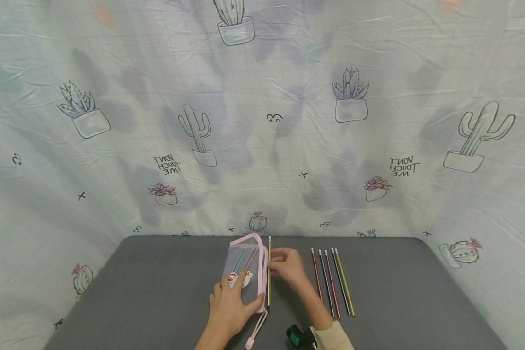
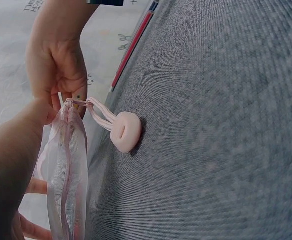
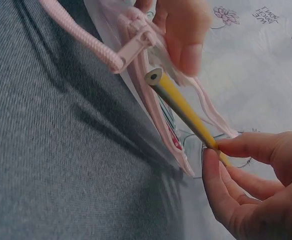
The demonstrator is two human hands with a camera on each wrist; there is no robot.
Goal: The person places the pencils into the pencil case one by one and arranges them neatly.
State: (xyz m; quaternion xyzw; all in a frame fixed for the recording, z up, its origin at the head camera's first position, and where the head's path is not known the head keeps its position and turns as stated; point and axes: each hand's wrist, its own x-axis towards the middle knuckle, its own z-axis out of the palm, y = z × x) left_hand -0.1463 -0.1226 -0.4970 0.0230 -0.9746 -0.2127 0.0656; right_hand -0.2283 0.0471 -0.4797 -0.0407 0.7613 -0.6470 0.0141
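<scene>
A see-through mesh pencil case (image 1: 251,291) with pink zip trim lies on the grey table, several pencils showing inside it. My left hand (image 1: 228,304) holds the case, fingers spread over its face and thumb at the zip edge. The zip side stands parted in the right wrist view, near the left thumb (image 3: 190,57). My right hand (image 1: 288,267) pinches a yellow-and-black pencil (image 3: 183,110) between thumb and fingers. That pencil runs alongside the zip edge, its white eraser end away from me and its unsharpened end towards me.
Several red, dark and yellow pencils (image 1: 334,282) lie side by side on the grey table (image 1: 398,291), right of the right forearm. A pink strap with a soft pull (image 2: 125,132) hangs from the zip. Behind the table hangs a cactus-print cloth (image 1: 262,146).
</scene>
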